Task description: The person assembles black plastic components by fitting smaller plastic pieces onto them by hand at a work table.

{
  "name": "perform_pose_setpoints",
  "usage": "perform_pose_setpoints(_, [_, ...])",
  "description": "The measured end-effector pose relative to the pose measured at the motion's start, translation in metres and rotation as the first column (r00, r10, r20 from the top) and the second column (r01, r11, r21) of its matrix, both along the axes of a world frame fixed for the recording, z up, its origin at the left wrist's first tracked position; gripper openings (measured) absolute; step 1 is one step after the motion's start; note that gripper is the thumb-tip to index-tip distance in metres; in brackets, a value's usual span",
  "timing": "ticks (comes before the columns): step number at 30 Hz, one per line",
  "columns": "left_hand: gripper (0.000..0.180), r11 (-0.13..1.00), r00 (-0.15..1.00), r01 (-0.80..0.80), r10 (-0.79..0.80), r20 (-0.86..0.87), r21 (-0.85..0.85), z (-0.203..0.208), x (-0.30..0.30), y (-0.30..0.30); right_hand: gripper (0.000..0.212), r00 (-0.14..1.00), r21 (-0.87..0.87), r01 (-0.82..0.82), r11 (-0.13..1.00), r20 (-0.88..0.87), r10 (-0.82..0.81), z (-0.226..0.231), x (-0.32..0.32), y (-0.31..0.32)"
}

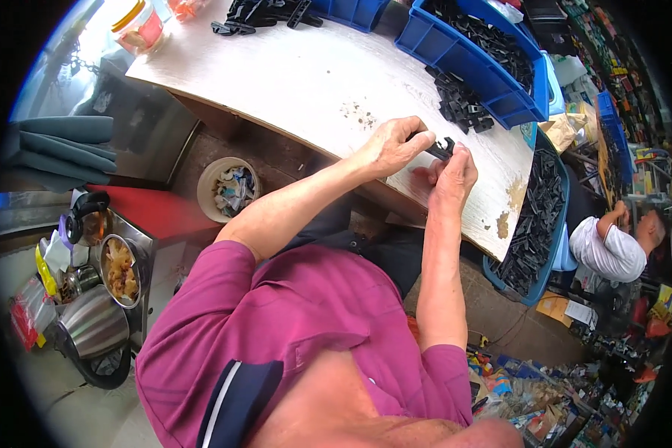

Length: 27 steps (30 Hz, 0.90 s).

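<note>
Over the near edge of the white table (276, 82), both my hands come together on one small black plastic part (442, 149). My left hand (397, 145) grips its left end between thumb and fingers. The fingers of my right hand (454, 173) are closed on its other end. Just beyond my hands, a loose pile of black plastic parts (459, 104) lies on the table against a blue bin (463, 67) that is filled with similar pieces. The exact shape of the held part is partly hidden by my fingers.
More black parts (265, 15) lie at the far left, near a jar (138, 28). A blue tub (534, 291) of black pieces stands right of the table. Below the table is a waste bucket (205, 187). A kettle (95, 321) stands at left; another person (608, 246) sits at right.
</note>
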<state>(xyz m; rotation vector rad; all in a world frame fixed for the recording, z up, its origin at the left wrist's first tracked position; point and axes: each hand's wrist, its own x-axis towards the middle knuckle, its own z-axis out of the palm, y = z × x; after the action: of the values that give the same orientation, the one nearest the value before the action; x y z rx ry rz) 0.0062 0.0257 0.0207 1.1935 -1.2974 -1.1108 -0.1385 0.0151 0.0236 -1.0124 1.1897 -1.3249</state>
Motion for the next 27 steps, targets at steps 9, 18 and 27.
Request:
perform_pose_setpoints(9, [0.041, 0.992, 0.976, -0.117, 0.125, -0.179, 0.052, -0.016, -0.035, -0.005, 0.029, 0.998, -0.055, 0.055, 0.997, -0.034, -0.057, -0.008, -0.004, 0.001])
perform_pose_setpoints(18, [0.035, 0.984, 0.979, -0.155, 0.165, -0.124, 0.083, -0.015, -0.026, -0.014, 0.029, 0.996, -0.033, 0.092, 0.995, -0.013, -0.093, 0.0, 0.002, 0.004])
perform_pose_setpoints(27, [0.027, 0.89, 0.943, -0.202, 0.289, 0.163, -0.409, -0.014, -0.062, 0.001, 0.026, 0.989, -0.164, 0.089, 0.982, -0.106, -0.107, -0.013, -0.011, 0.0])
